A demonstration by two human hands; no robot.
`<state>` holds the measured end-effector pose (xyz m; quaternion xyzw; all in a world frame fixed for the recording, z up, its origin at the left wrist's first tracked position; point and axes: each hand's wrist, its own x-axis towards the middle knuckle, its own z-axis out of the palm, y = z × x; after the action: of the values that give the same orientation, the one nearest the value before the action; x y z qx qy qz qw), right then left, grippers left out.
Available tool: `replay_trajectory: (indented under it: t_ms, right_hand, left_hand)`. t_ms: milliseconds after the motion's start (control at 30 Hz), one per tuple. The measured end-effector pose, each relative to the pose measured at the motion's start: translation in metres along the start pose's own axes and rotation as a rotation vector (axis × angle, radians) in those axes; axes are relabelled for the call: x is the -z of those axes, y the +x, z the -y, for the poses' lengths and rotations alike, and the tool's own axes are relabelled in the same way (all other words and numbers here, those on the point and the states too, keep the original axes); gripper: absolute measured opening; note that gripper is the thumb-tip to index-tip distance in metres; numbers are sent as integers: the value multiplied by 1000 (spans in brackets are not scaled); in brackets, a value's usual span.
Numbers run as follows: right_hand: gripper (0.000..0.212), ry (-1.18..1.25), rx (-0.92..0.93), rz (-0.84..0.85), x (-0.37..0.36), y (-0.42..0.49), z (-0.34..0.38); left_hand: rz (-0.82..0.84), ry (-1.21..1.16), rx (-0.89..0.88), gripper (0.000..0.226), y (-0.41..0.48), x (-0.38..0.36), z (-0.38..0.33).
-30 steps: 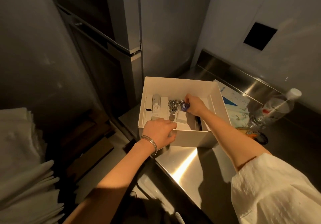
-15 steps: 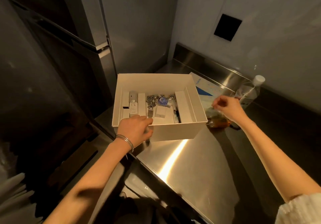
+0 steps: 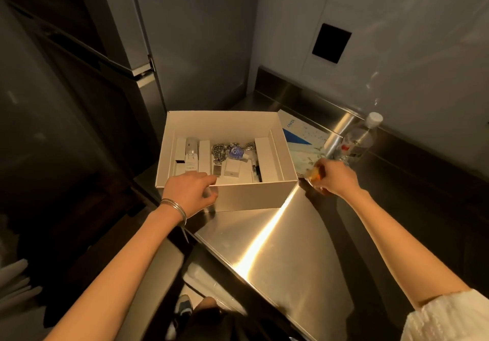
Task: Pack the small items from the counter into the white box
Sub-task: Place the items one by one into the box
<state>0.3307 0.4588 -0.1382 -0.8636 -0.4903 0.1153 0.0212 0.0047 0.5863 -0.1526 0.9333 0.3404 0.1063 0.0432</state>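
The open white box (image 3: 254, 195) stands near the left end of the steel counter. Inside lie a metal watch (image 3: 219, 152), a small blue item (image 3: 236, 152), a white charger block (image 3: 232, 167), a white plug adapter (image 3: 191, 155) and a black pen (image 3: 256, 172). My left hand (image 3: 193, 191) grips the box's near left rim. Just right of the box, my right hand (image 3: 337, 180) is closed on a small amber, see-through item (image 3: 315, 176); most of it is hidden by my fingers.
A white and blue carton (image 3: 299, 131) and a patterned flat packet (image 3: 308, 156) lie behind the box on the right. A clear water bottle (image 3: 357, 139) lies by the back wall. The steel counter (image 3: 291, 261) ends at its front edge near my body. A tall fridge (image 3: 127, 49) stands at left.
My right hand left the blue item in the box, moved right over the rim and closed on the amber item beside the box. My left hand kept its hold on the box's rim.
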Motion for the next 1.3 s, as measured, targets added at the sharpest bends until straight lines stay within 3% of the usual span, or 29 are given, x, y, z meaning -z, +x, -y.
replay_trajectory:
  t_ms: [133,200,333,500,733,867,967,1133,1300]
  right_hand:
    - [54,207,66,-222,61,-6,37]
    - [56,269,156,-244,80,0,63]
    - [56,252,334,-117,73,28,125]
    - [41,133,377,69,25,81,173]
    - [31,263,238,20,-26,118,198]
    - [29,351,268,21,-29,118,206]
    - [32,432,304,-13,-13,98,196]
    - [18,426,336,-143,16,47,124]
    - [12,448,149,-339,9,9,39]
  left_hand:
    - [7,17,10,16,0,0,-1]
    - [12,11,12,16,0,0,-1]
    - [23,0,8,16,0,2,-3]
    - [70,7,11,21,0,8,-6]
    - [71,-12,7,23,-2,10,-4]
    - [46,-11,-11,22,0,9,-2]
    - [-6,2,-53,17,1,8,0]
    - [-32,21,-86,25,1,1,3]
    - [-53,21,-109,22,1,1,3]
